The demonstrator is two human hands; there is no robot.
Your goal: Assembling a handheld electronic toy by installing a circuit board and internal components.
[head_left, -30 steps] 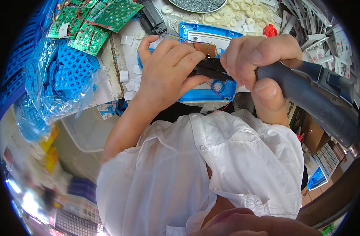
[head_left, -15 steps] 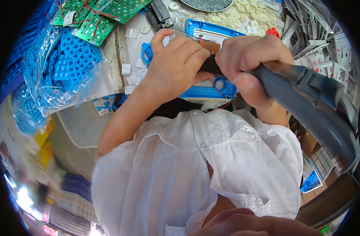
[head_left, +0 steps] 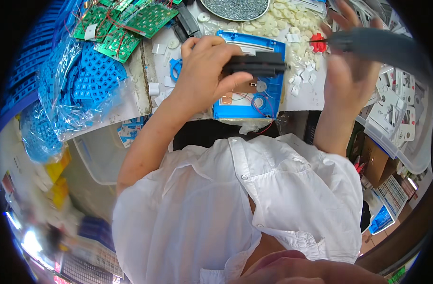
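Note:
My left hand (head_left: 209,71) grips a black rectangular plastic part (head_left: 256,64) above a blue plastic housing (head_left: 277,87). The housing lies open side up, with thin wires, a brown board and a small round disc inside. To the right, my right hand (head_left: 351,78) is raised and smeared by motion. Across its palm lies a dark grey electric screwdriver (head_left: 386,45), its thin bit pointing left; the hand appears to hold it between thumb and fingers. Just left of my left wrist sits a blue ring-shaped piece (head_left: 176,69).
Green circuit boards (head_left: 148,19) with red wires lie at the far left, near bagged blue keypads (head_left: 96,71). At the back are a round tray of screws (head_left: 237,7) and cream plastic wheels (head_left: 294,16). A red piece (head_left: 318,43) lies beside small white bits (head_left: 304,73).
My right hand has drawn the electric screwdriver away from the black part, up and to the right. The left hand still holds the part, now in fuller view over the housing.

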